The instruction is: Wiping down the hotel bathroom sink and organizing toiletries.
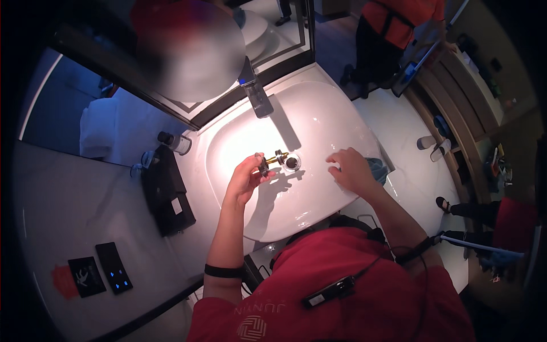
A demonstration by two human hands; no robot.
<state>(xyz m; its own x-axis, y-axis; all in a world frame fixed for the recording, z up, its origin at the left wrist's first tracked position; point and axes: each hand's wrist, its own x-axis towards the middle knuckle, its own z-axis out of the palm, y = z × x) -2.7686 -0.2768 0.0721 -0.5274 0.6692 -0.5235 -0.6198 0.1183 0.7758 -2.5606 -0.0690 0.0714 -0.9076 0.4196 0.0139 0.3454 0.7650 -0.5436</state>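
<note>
My left hand (245, 177) grips a pop-up drain stopper (280, 157) by its round metal cap. The stopper's brass stem points right, and its far end is close to the drain hole (292, 162) in the white washbasin (333, 128). Over the right part of the basin is my right hand (354, 173), its fingers bent and apart with nothing between them. A grey-blue cloth (377, 171) lies at the basin's right rim, partly hidden behind that hand. The chrome faucet (258, 100) extends over the basin from the back edge.
A dark pump bottle (175, 143), drinking glasses (147, 160) and a black box (169, 196) stand left of the basin. A round mirror (192, 51) overhangs the back. One person (384, 38) holds a long-handled tool at upper right; another (487, 222) is at far right.
</note>
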